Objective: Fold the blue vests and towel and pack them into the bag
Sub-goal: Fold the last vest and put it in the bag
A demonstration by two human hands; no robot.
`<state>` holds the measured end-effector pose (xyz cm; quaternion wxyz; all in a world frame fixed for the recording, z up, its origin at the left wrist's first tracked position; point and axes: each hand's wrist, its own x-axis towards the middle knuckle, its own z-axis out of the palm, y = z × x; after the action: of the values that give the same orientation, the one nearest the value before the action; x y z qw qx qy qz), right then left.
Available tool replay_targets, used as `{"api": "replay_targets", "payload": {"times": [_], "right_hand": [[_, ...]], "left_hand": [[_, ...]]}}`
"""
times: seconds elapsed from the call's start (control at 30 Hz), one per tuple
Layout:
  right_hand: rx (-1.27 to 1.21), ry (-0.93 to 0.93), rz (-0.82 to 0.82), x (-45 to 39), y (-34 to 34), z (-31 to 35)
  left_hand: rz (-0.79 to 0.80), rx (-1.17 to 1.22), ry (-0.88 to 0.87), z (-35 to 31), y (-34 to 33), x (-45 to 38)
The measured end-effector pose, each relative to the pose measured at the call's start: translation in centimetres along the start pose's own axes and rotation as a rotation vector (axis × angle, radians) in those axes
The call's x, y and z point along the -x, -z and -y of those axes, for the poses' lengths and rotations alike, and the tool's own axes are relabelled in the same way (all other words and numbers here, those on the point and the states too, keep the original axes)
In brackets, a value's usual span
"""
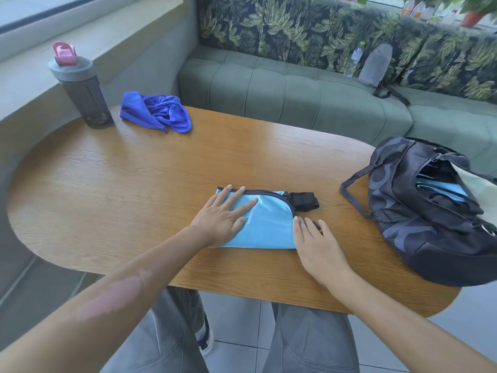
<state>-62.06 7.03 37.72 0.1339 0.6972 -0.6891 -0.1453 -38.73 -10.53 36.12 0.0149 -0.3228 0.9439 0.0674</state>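
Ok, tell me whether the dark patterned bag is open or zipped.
Open: the dark patterned bag gapes at its top, light blue fabric showing inside.

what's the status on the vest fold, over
Left hand flat on folded light-blue mesh vest, right hand flat beside it. Dark patterned bag open. Nothing in the way.

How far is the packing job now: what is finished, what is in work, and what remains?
Done: a light blue piece already lies inside the open bag. In hand: a light blue vest lies folded on the table; the left hand presses flat on it, and the right hand rests flat at its right edge. Left: this vest is not yet packed, and the dark blue towel lies crumpled at the far side.
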Motion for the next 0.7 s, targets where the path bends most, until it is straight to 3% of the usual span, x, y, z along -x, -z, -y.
{"api": "replay_targets", "payload": {"times": [0.33, 0.57, 0.7], "right_hand": [[0.182, 0.209, 0.040, -1.2, 0.6, -3.5], [0.188, 0.112, 0.017, -0.6, -0.3, -4.3], [0.054, -0.025, -0.042, 0.4, 0.0, -5.0]], "left_hand": [[0.029, -0.005, 0.041, -0.2, 0.3, 0.0], [0.024, 0.023, 0.135, -1.2, 0.2, 0.3], [0.008, 0.136, 0.320, -3.4, 0.0, 1.1]]}}
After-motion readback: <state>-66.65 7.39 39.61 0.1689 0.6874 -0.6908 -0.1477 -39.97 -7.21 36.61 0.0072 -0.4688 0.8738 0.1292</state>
